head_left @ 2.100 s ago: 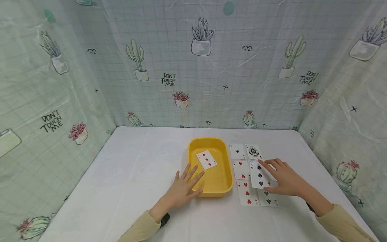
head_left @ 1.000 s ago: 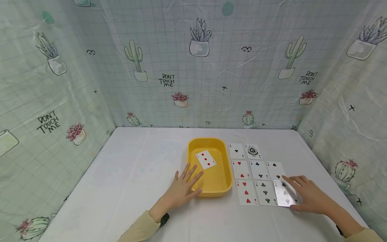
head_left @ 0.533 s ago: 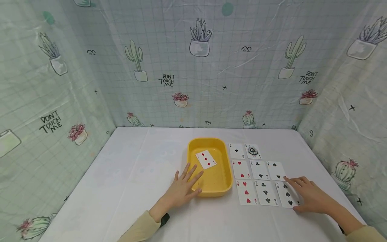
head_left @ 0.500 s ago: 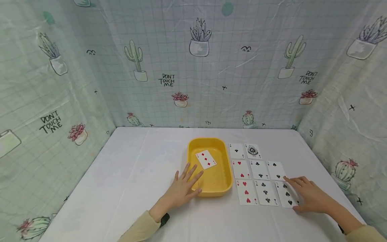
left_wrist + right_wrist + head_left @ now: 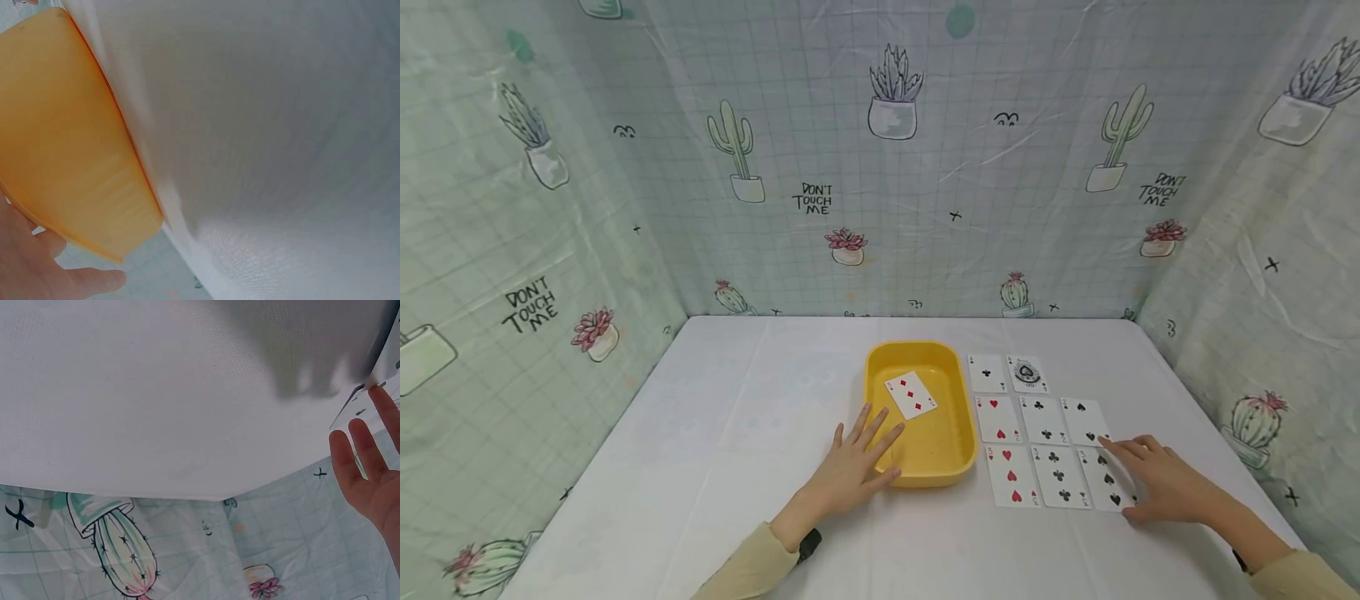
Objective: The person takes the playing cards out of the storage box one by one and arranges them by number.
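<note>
In the head view my right hand (image 5: 1172, 485) pinches the three of spades (image 5: 1105, 478) by its right side, forefinger at the upper corner and thumb at the lower one. This card ends the nearest row, beside the three of clubs (image 5: 1061, 477) and three of hearts (image 5: 1012, 477). Directly above it lies the two of spades (image 5: 1081, 419). Fingers spread, my left hand (image 5: 847, 473) rests over the near left rim of a yellow tray (image 5: 968, 433). Inside the tray lies a three of diamonds (image 5: 911, 395). The left wrist view shows the tray's outer side (image 5: 75, 137).
The two of hearts (image 5: 998, 419) and two of clubs (image 5: 1043, 421) fill the middle row's left. Behind them are the ace of clubs (image 5: 987, 373) and ace of spades (image 5: 1027, 375). A cactus-print curtain (image 5: 925, 208) surrounds the white table (image 5: 760, 400).
My right hand has carried the three of spades right, off the middle cards, to the near row's end, then nudged it slightly left against the three of clubs. My left hand stays put.
</note>
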Available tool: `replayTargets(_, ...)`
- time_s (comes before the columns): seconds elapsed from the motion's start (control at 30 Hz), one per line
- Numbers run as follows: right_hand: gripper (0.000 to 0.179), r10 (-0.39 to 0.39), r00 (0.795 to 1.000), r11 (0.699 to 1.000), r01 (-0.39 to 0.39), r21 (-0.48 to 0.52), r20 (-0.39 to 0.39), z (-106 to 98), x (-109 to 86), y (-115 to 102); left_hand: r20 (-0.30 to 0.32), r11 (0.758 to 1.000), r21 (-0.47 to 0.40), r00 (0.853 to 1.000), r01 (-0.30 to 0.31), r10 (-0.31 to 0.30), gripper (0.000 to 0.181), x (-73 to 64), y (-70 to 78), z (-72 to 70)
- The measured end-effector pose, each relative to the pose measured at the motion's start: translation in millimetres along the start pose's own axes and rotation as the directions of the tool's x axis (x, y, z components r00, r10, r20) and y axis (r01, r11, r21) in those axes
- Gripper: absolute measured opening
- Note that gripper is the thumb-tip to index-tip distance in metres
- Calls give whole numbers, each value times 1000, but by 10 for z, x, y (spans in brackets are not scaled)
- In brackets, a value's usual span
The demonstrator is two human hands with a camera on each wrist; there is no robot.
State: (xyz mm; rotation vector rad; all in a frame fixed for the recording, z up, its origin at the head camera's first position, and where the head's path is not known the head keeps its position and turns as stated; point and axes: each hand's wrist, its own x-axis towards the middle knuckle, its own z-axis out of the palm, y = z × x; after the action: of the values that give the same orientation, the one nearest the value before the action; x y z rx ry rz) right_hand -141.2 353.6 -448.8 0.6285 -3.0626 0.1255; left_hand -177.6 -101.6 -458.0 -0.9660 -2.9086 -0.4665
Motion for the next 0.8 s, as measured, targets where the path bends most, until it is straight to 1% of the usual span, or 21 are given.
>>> replayTargets(0.13, 90, 7, 1000, 1000, -7, 7, 9, 0, -1, 4, -2, 1000, 1, 1000, 3, -3, 60, -1, -4, 3)
replayTargets(0.23, 90, 5, 1000, 1000, -5, 13, 2, -5, -6, -1, -12, 1000, 4, 1000, -5, 5, 60, 1, -8, 10)
replayTargets(0.37, 91, 0, 1000, 1000, 0, 19, -3, -12, -14, -8, -8, 1000, 13, 1000, -8, 8, 60, -1, -4, 19)
replayTargets(0.5, 92, -40, 998, 999, 39, -11, -55, -35, -6, 4, -16, 1000, 17, 1000, -12, 12, 60, 2, -9, 31)
replayTargets(0.6, 91, -80, 989, 996, 75, -45, -122, -56, 22, 19, -25, 1000, 18, 1000, -13, 14, 60, 5, -13, 34)
replayTargets(0.8, 94, -122, 972, 991, 108, -75, -203, -105, 128, 11, -25, 1000, 16, 1000, -6, 7, 59, 3, -7, 40)
